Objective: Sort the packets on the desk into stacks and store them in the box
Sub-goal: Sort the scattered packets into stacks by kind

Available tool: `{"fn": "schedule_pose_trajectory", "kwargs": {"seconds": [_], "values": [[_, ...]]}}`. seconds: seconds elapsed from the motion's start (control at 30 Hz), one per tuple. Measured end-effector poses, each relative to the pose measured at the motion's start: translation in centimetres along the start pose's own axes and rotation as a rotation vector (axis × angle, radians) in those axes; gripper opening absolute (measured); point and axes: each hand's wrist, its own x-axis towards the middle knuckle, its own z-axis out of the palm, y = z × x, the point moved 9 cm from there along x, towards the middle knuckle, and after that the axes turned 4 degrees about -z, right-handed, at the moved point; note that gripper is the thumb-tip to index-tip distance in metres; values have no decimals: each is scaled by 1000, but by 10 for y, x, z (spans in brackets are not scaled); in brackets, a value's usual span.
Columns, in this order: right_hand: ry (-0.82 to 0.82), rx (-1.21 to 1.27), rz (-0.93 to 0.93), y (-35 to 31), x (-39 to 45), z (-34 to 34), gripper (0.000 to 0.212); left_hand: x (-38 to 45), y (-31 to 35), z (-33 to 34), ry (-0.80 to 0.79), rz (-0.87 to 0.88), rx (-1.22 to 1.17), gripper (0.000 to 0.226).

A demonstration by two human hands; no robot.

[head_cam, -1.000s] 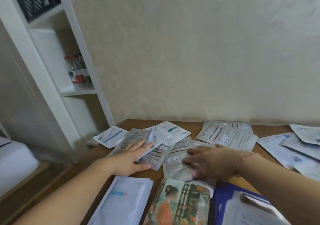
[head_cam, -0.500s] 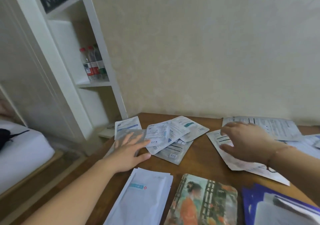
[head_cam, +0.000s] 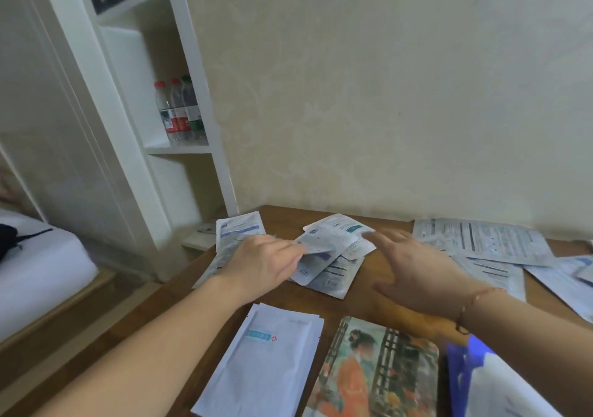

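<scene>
Several flat packets lie scattered on the brown wooden desk. My left hand grips the edge of a silver-white packet on top of a small loose pile at mid-desk. Just right of that pile my right hand hovers with its fingers straight, holding nothing. Another packet lies behind my left hand. Near me sit a stack of white packets, a packet picturing a figure in orange and a blue packet. Silver printed packets spread along the back right. No box is in view.
A white shelf unit stands against the wall left of the desk, with water bottles on one shelf. A white bed lies at the far left, beyond the desk's left edge.
My left hand slid right off the left packets and took hold of a packet on the middle pile. My right hand left the right-hand packets and swung left toward that pile.
</scene>
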Motion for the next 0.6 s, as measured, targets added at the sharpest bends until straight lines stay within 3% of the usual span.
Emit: {"fn": "schedule_pose_trajectory", "kwargs": {"seconds": [0.07,0.13,0.23,0.3,0.37,0.47,0.5,0.57,0.6], "values": [[138,73,-53,-8,-6,-20,90,1,16,-30,202,41,-71,29],[216,254,-55,-9,-11,-30,85,2,25,-51,295,-17,-182,26],[232,558,14,-1,-20,-29,28,3,32,-69,340,-159,-358,25],[250,643,60,3,-30,-28,29,8,33,-74,321,-269,-498,20],[289,700,106,5,-41,-33,24,8,27,-70,283,-474,-817,14],[346,1001,233,13,-60,-42,10,0,38,-41,109,-757,-1386,60],[327,1131,282,14,-66,-42,5,-5,52,-33,9,-799,-1462,61],[261,1259,312,12,-77,-42,10,-16,82,-26,-145,-825,-1489,36],[228,1270,310,11,-82,-43,13,-21,91,-25,-146,-859,-1497,27]]}}
